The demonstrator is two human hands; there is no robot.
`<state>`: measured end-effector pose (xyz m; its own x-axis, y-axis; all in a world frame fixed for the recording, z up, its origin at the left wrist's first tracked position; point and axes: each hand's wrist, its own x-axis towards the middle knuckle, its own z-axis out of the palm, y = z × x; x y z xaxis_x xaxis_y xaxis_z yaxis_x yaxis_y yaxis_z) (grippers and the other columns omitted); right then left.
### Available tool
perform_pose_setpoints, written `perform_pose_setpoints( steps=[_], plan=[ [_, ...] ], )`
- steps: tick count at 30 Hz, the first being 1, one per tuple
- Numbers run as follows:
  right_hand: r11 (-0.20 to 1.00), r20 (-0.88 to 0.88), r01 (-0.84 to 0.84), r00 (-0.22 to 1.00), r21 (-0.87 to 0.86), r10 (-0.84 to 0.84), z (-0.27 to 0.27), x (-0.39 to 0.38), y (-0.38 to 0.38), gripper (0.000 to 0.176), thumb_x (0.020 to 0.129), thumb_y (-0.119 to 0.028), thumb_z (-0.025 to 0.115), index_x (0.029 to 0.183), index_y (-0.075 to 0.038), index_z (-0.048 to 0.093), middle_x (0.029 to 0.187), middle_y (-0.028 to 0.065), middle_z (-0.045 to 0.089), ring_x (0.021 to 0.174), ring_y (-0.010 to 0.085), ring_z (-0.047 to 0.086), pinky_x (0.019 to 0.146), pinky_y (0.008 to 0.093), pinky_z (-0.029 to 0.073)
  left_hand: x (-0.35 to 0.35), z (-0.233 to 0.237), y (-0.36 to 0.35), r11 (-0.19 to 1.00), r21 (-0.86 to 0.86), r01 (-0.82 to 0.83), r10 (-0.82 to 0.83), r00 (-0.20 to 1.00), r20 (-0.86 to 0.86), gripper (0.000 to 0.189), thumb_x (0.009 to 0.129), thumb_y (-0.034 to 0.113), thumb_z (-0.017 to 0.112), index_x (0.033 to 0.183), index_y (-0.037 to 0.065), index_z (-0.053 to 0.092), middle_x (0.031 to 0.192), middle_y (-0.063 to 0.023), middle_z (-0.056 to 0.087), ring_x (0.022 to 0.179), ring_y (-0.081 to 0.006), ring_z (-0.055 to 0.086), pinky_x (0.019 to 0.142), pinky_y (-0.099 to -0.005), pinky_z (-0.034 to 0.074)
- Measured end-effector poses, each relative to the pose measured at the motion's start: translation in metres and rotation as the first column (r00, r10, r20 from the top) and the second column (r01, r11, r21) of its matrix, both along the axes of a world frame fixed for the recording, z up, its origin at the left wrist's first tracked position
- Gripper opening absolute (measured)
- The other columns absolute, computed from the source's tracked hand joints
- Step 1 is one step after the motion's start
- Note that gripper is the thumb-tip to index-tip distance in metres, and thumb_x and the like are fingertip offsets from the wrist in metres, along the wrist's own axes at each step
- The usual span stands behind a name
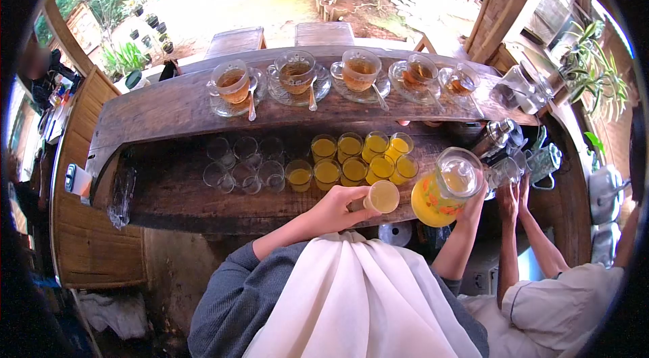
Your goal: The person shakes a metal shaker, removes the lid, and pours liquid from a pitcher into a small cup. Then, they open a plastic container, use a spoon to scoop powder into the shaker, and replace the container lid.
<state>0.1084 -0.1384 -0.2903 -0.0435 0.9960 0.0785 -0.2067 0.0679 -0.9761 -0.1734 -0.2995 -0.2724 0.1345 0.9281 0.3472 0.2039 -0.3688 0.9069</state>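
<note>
Where I find room to move: left of the pitcher (433, 204), a narrow gap parts it from the small glass (384, 197); dark planks of the counter (162, 189) show farther left, past the clear glasses (250, 179).
Edges: on my screen the counter's near edge runs close by the pitcher's base; I can't tell whether they touch. Beyond the pitcher rises the ledge (162, 108), lined with teacups (357, 74).
Tight side: right of the pitcher I see a co-worker's hands (508, 197) and a metal shaker (492, 138).
Filled glasses (354, 172): yellow, clustered left of the pitcher.
Pitcher's look: see-through, yellow drink low down, orange flower print.
Small glass's look: pale yellow.
Left hand (343, 206): thumb and fingers curled round the small glass.
Right hand (476, 197): holding the pitcher's right side; fingers mostly hidden, so I can't tell how tightly.
</note>
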Motion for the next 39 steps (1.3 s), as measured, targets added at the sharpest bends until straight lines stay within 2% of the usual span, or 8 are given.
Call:
perform_pose_setpoints(
  steps=[6, 14, 16, 22, 30, 33, 37, 39],
  plan=[
    [0.982, -0.256, 0.16, 0.949, -0.105, -0.182, -0.027, 0.005, 0.012, 0.048, 0.093, -0.041, 0.04, 0.117, -0.002, 0.056, 0.108, 0.0101, 0.064, 0.101, 0.0238, 0.062, 0.089, 0.0383, 0.048, 0.001, 0.0, -0.001, 1.0, -0.019, -0.01, 0.01, 1.0, 0.013, 0.035, 0.081, 0.01, 0.07, 0.113, -0.001, 0.061, 0.095, -0.0134, 0.069, 0.083, -0.0192, 0.067, 0.076, -0.0295, 0.051],
    [0.986, -0.289, 0.166, 0.945, 0.017, -0.154, -0.07, 0.022, 0.041, 0.05, 0.093, -0.04, 0.033, 0.115, -0.001, 0.056, 0.112, 0.0106, 0.061, 0.106, 0.0257, 0.058, 0.087, 0.0423, 0.05, 0.004, -0.003, -0.002, 0.999, -0.036, -0.035, 0.036, 0.999, 0.021, 0.035, 0.081, 0.01, 0.07, 0.113, -0.001, 0.062, 0.098, -0.0141, 0.069, 0.086, -0.0198, 0.067, 0.077, -0.03, 0.051],
    [0.947, -0.349, 0.315, 0.883, -0.055, -0.314, -0.07, 0.016, 0.041, 0.054, 0.093, -0.044, 0.03, 0.122, -0.004, 0.052, 0.118, 0.0119, 0.057, 0.11, 0.0275, 0.055, 0.092, 0.043, 0.047, 0.004, -0.004, -0.003, 0.998, -0.039, -0.042, 0.043, 0.999, 0.019, 0.035, 0.081, 0.01, 0.07, 0.113, -0.001, 0.062, 0.098, -0.0143, 0.069, 0.086, -0.0198, 0.067, 0.077, -0.0299, 0.051],
    [0.936, -0.344, 0.351, 0.874, -0.039, -0.342, -0.072, 0.009, 0.056, 0.066, 0.09, -0.054, 0.028, 0.132, -0.006, 0.042, 0.13, 0.0137, 0.048, 0.12, 0.0306, 0.047, 0.1, 0.0465, 0.039, 0.003, -0.001, -0.004, 0.996, -0.071, -0.048, 0.05, 0.998, 0.038, 0.032, 0.081, 0.01, 0.07, 0.111, -0.002, 0.063, 0.099, -0.0142, 0.069, 0.087, -0.0179, 0.066, 0.078, -0.0288, 0.051],
    [0.873, -0.303, 0.483, 0.824, -0.067, -0.479, -0.05, -0.017, 0.074, 0.066, 0.09, -0.053, 0.031, 0.136, -0.006, 0.038, 0.138, 0.014, 0.039, 0.126, 0.032, 0.038, 0.105, 0.0452, 0.03, -0.001, -0.01, -0.005, 0.99, 0.01, -0.138, 0.138, 0.99, 0.02, 0.033, 0.081, 0.014, 0.071, 0.108, -0.002, 0.064, 0.09, -0.0117, 0.07, 0.054, -0.0102, 0.052, 0.049, -0.0249, 0.04],
    [0.847, -0.233, 0.525, 0.837, 0.084, -0.496, -0.064, -0.008, 0.095, 0.071, 0.09, -0.059, 0.029, 0.136, -0.005, 0.036, 0.137, 0.0166, 0.039, 0.127, 0.0317, 0.037, 0.105, 0.0469, 0.029, -0.004, -0.009, -0.007, 0.988, 0.001, -0.155, 0.155, 0.988, 0.012, 0.032, 0.081, 0.015, 0.071, 0.108, -0.002, 0.064, 0.09, -0.0124, 0.07, 0.055, -0.0102, 0.053, 0.05, -0.0249, 0.041],
    [0.795, -0.314, 0.606, 0.756, 0.003, -0.575, -0.062, -0.015, 0.108, 0.067, 0.092, -0.056, 0.032, 0.133, -0.004, 0.038, 0.134, 0.0159, 0.041, 0.125, 0.0301, 0.038, 0.106, 0.0438, 0.029, -0.009, -0.007, -0.012, 0.985, -0.002, -0.174, 0.174, 0.985, 0.001, 0.032, 0.081, 0.017, 0.072, 0.107, -0.001, 0.064, 0.089, -0.0121, 0.069, 0.055, -0.0103, 0.053, 0.05, -0.0249, 0.041],
    [0.802, -0.319, 0.598, 0.76, 0.003, -0.566, -0.065, -0.013, 0.116, 0.067, 0.092, -0.056, 0.033, 0.133, -0.003, 0.038, 0.134, 0.0155, 0.041, 0.124, 0.0298, 0.039, 0.105, 0.0427, 0.029, -0.011, -0.001, -0.016, 0.973, -0.14, -0.183, 0.18, 0.983, -0.03, 0.024, 0.08, 0.011, 0.072, 0.101, 0.0, 0.066, 0.091, -0.0109, 0.07, 0.082, -0.0177, 0.067, 0.072, -0.0296, 0.051]
  ],
)
